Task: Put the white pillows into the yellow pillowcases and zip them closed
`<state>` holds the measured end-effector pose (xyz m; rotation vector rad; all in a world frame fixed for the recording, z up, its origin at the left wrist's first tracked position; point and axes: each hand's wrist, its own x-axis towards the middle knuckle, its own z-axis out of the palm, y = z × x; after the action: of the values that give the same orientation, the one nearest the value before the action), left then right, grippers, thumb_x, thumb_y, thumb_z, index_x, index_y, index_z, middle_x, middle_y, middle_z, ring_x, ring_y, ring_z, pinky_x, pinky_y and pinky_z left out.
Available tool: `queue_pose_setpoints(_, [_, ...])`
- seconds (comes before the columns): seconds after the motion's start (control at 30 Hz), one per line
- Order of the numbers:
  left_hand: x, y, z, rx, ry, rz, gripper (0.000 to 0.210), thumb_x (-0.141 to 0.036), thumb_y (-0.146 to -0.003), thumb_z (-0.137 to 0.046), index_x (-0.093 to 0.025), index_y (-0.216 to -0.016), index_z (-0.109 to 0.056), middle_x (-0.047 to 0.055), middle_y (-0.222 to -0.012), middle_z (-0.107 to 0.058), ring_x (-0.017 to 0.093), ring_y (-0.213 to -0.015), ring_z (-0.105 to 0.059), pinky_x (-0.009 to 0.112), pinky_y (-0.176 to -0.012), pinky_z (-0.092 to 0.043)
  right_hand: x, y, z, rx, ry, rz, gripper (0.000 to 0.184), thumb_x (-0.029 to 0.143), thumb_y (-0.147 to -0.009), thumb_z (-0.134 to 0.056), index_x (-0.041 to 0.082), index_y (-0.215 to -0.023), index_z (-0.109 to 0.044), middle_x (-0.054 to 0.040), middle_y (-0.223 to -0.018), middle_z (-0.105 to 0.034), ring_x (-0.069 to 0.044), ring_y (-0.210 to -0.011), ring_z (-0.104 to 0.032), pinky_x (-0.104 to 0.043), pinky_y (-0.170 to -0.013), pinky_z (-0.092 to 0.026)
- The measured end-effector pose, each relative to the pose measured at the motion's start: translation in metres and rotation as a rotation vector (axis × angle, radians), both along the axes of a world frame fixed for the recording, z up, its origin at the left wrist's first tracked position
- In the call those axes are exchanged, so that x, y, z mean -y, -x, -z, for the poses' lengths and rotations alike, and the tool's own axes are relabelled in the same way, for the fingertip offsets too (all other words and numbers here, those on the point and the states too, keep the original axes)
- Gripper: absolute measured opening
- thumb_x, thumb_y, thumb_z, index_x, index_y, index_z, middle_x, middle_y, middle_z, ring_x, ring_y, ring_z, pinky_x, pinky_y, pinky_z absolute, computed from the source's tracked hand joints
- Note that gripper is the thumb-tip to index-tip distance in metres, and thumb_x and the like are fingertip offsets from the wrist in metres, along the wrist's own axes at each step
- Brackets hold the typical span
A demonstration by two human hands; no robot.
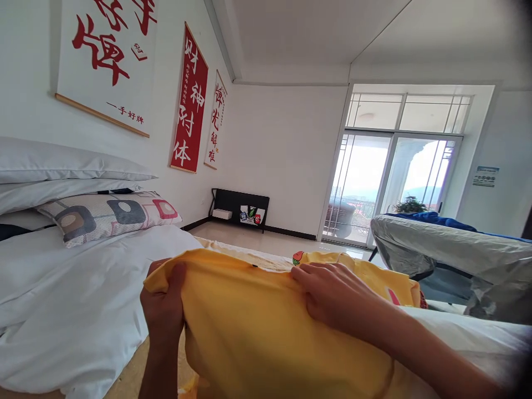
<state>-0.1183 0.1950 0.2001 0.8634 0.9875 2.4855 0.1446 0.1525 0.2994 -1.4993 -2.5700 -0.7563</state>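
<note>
A plain yellow cloth [249,321] is stretched between my two hands, its upper edge pulled nearly straight. I cannot tell whether it is a garment or a cover. My left hand [164,299] grips its left corner, thumb on the near side and the fingers behind. Along the upper edge to the right, my right hand [326,288] pinches the cloth, palm down. A small dark mark sits on that edge between the hands. Behind my right hand lies yellow printed fabric [374,271] with a carrot figure; whether it joins the held cloth is hidden.
White bedding [75,299] is heaped on the left, with a patterned cushion [120,213] and white pillows [62,160] above. A plastic-covered table [453,244] carries blue cloth at right. A low black rack [239,208] stands by the far wall, left of a glass sliding door [390,183].
</note>
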Motion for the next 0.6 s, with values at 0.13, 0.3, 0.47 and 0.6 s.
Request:
queue_pose_setpoints(0.13, [0.000, -0.002, -0.002, -0.005, -0.023, -0.007, 0.040, -0.051, -0.065, -0.074, -0.018, -0.079, -0.056, -0.004, -0.066, -0.050, 0.010, -0.059, -0.048, 0.018, -0.050, -0.041, -0.007, -0.003, 0.006, 0.077, -0.263, -0.010, 0.019, 0.005, -0.079, -0.046, 0.019, -0.083, -0.058, -0.0041, -0.079, -0.066, -0.019, -0.071, -0.060, -0.029, -0.056, -0.027])
queue_pose_setpoints(0.3, [0.008, -0.007, 0.001, 0.009, -0.023, -0.101, 0.039, -0.049, -0.064, -0.074, -0.017, -0.078, -0.056, -0.004, -0.066, -0.050, 0.010, -0.059, -0.047, 0.018, -0.046, -0.040, -0.008, -0.021, 0.007, 0.109, -0.658, -0.209, 0.023, 0.007, -0.085, -0.043, 0.019, -0.067, -0.049, -0.0002, -0.058, -0.053, -0.015, -0.052, -0.047, -0.030, -0.052, -0.023])
queue_pose_setpoints(0.47, [0.021, -0.007, 0.006, 0.064, -0.024, -0.077, 0.039, -0.048, -0.064, -0.076, -0.018, -0.083, -0.058, -0.005, -0.065, -0.049, 0.008, -0.051, -0.043, 0.017, -0.042, -0.038, -0.006, -0.032, 0.006, 0.048, -0.877, -0.307, 0.025, 0.008, -0.088, -0.044, 0.019, -0.066, -0.047, 0.0014, -0.058, -0.049, -0.014, -0.053, -0.044, -0.028, -0.055, -0.026])
queue_pose_setpoints(0.6, [0.001, -0.003, 0.004, -0.123, -0.038, 0.225, 0.050, -0.051, -0.069, -0.073, -0.019, -0.104, -0.057, 0.002, -0.089, -0.062, 0.014, -0.072, -0.059, 0.021, -0.060, -0.049, -0.030, -0.046, 0.009, 0.097, -0.803, -0.206, 0.023, 0.002, -0.085, -0.042, 0.017, -0.073, -0.053, -0.0008, -0.063, -0.055, -0.015, -0.056, -0.047, -0.028, -0.058, -0.028])
